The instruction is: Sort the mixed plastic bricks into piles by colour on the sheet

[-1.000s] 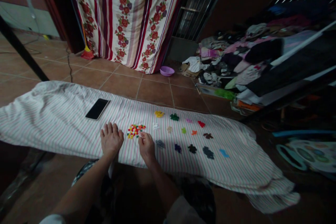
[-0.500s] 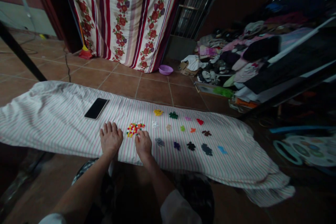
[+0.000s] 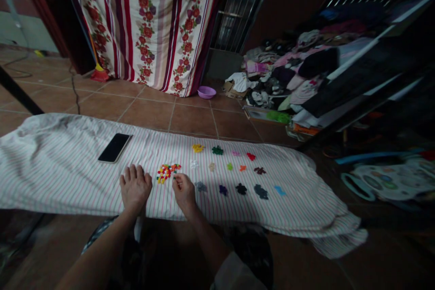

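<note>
My left hand (image 3: pixel 136 189) lies flat on the striped cloth (image 3: pixel 68 167), fingers spread, just left of a mixed pile of small coloured pieces (image 3: pixel 164 173). The pile shows red, yellow, orange, white and green bits. At its right edge, my right hand (image 3: pixel 185 194) has thumb and fingers pinched together; whatever is between the fingertips is too small to make out. Right of that hand lie little heaps sorted by colour, among them yellow pieces (image 3: pixel 197 148), dark green pieces (image 3: pixel 217 150), white pieces (image 3: pixel 194 164), grey pieces (image 3: pixel 200 186) and purple pieces (image 3: pixel 223 190).
A phone (image 3: pixel 115 147) lies on the cloth beyond my left hand. More heaps, such as black pieces (image 3: pixel 241 188) and blue pieces (image 3: pixel 280 190), sit farther right. Past the cloth are a purple basin (image 3: pixel 206 92), a floral curtain (image 3: pixel 146 22) and piled clothes (image 3: pixel 285 68).
The view has shifted, so the scene sits a little farther left. My right hand has drawn back slightly from the mixed pile, fingers still pinched. My left hand stays flat.
</note>
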Demonstrator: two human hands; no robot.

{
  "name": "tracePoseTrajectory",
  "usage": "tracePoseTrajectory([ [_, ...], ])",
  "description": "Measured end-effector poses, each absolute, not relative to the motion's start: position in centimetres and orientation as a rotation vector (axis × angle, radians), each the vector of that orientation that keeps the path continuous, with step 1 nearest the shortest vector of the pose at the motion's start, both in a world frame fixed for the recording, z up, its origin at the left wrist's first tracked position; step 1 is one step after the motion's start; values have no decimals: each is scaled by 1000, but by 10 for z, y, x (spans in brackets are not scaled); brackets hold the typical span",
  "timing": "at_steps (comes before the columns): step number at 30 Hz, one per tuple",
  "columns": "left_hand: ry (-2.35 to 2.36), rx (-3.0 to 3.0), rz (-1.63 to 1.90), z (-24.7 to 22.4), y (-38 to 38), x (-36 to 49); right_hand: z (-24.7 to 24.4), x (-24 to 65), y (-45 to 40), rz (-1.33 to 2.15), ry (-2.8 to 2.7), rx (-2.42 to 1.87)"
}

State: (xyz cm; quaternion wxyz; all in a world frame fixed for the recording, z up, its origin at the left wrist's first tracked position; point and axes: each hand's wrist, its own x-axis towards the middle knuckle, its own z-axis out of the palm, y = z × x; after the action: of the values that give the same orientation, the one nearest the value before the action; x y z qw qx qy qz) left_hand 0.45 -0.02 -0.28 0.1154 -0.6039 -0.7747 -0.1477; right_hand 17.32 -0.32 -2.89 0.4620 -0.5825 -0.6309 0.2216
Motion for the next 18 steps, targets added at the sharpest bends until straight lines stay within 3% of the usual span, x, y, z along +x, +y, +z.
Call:
tracePoseTrajectory([
  [18,-2298,-1766,-386,-3,1,6,-7,349,99,313,-1199,-1750],
])
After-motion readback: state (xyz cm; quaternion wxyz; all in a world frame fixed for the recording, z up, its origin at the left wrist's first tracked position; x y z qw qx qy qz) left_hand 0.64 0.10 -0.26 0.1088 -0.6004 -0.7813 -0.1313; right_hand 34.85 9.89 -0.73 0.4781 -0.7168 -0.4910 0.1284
